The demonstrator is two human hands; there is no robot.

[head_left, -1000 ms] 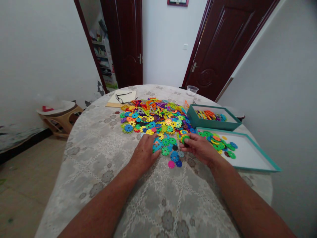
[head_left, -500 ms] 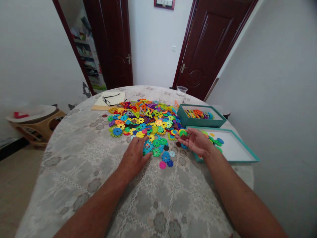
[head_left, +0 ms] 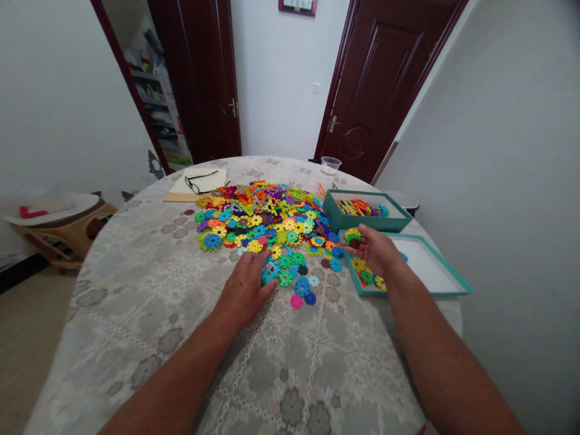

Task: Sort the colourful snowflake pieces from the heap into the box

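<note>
My right hand [head_left: 377, 251] is above the left end of the shallow teal-rimmed tray [head_left: 437, 266], its fingers pinching a few notched plastic discs [head_left: 353, 237], green, yellow and brown. On the tablecloth lies my left hand [head_left: 247, 285], thumb and fingers apart beside a blue notched piece [head_left: 270, 269]; it does not appear to lift anything. Near its fingertips are green discs [head_left: 285, 278], a blue disc [head_left: 302, 286] and a pink disc [head_left: 296, 301]. A large pile of colourful notched pieces [head_left: 265, 208] spreads beyond both hands.
A deeper teal box [head_left: 369, 225] with rows of discs stands behind the tray. Yellow and green discs [head_left: 367, 277] lie in the tray. Eyeglasses [head_left: 194, 184] rest on paper at the back left, and a clear plastic bowl [head_left: 330, 165] stands at the far edge.
My right hand has moved right from the pile's edge to over the tray, carrying discs, its fingers now closed on them. My left hand has stayed in place.
</note>
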